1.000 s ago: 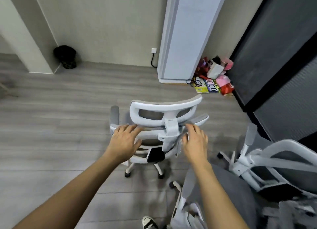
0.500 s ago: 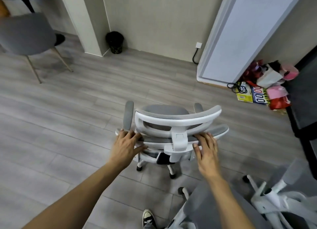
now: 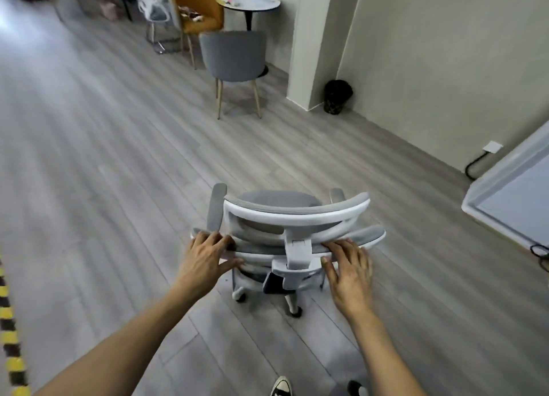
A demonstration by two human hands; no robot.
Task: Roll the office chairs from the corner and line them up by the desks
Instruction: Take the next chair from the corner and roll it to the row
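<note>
Out on the floor (image 3: pixel 118 187) I count one office chair (image 3: pixel 297 214), both my hands on its backrest (image 3: pixel 261 249): left hand (image 3: pixel 205 262) with fingers and thumb curled round the rim, right hand (image 3: pixel 350 274) with fingers laid straight along it. Beyond stand one grey chair (image 3: pixel 234 54), one orange chair (image 3: pixel 199 6), one black bin (image 3: pixel 337 95)

The person's left hand (image 3: pixel 205 262) and right hand (image 3: pixel 352 274) are bare, and so are the left forearm (image 3: pixel 124 348) and right forearm (image 3: pixel 383 354), uncovered from the wrists back to the lower edge of view. Well below the hands, between the two forearms, a low canvas sneaker (image 3: pixel 281 387) shows a dark upper, white laces and a white rubber toe cap. Directly below the right hand, the tip of a second dark shoe (image 3: pixel 356 389) with a pale toe is partly visible.
</note>
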